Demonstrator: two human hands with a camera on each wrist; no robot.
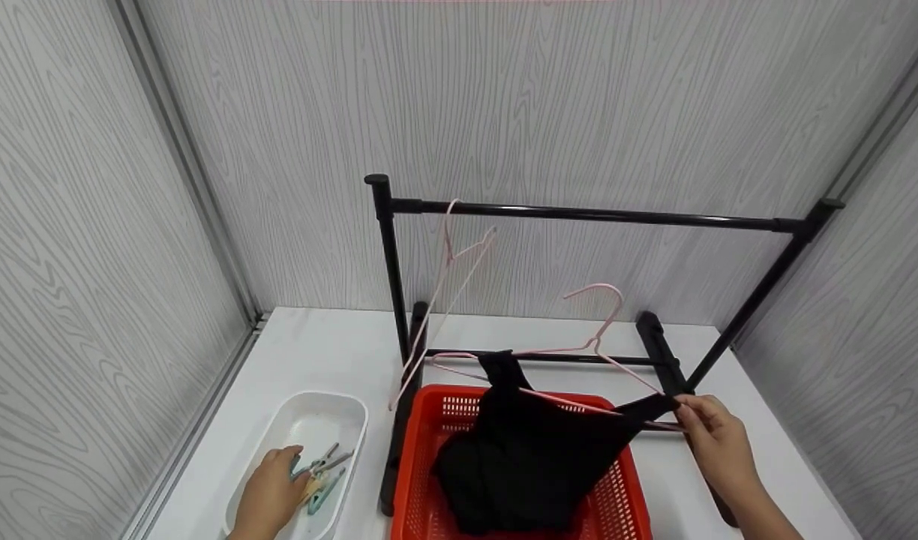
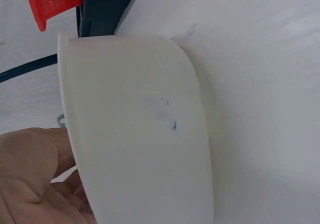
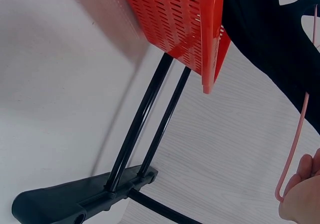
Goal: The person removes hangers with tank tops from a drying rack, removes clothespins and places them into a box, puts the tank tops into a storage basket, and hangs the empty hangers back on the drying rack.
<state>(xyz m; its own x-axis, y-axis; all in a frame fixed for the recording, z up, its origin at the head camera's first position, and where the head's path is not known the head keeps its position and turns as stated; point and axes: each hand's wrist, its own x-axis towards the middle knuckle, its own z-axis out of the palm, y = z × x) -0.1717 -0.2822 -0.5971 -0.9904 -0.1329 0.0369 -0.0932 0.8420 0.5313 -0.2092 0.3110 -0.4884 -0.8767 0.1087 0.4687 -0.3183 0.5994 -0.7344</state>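
A black tank top (image 1: 526, 457) hangs by its straps on a pink hanger (image 1: 609, 360), its lower part lying in the red basket (image 1: 639, 495). My right hand (image 1: 718, 442) pinches one strap together with the hanger's right end; the hanger's hook stands free below the rail. In the right wrist view, the hanger's rounded end touches the right hand (image 3: 302, 196). Inside the white tray (image 1: 358, 442), my left hand (image 1: 268, 491) has a teal clothespin between thumb and forefinger. Several other clothespins (image 1: 324, 491) lie beside it. The tray wall hides part of that hand in the left wrist view.
A black garment rack (image 1: 579, 215) stands behind and around the basket, its feet on the white table (image 1: 316, 330). A second pink hanger (image 1: 448, 259) hangs at the rail's left end. Grey wood-patterned panels (image 1: 504, 97) enclose the back and sides.
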